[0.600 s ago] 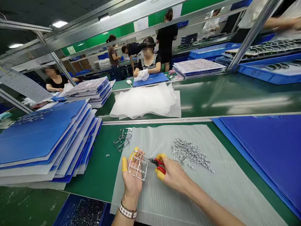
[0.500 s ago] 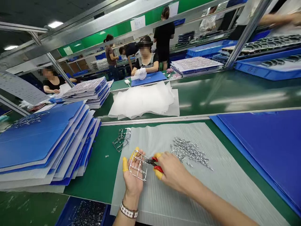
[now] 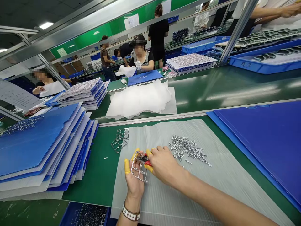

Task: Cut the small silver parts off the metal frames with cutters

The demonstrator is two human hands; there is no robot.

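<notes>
Silver metal sprue frame (image 3: pixel 138 169) across palm-up left hand (image 3: pixel 134 185), long axis running 11 to 5 o'clock, yellow-cotted fingers (image 3: pixel 127 166) clamped on its edges. Right hand (image 3: pixel 163 164) closed round red-handled side cutters (image 3: pixel 147 163), coming in from 3 o'clock, tips at frame's upper rungs. All above ribbed plastic sheet (image 3: pixel 164 201) on green tabletop (image 3: pixel 94 175); open sheet toward 4 o'clock. Loose twisted silver parts (image 3: pixel 187 150) at 2 o'clock, spare frames (image 3: pixel 119 140) at 10.
</notes>
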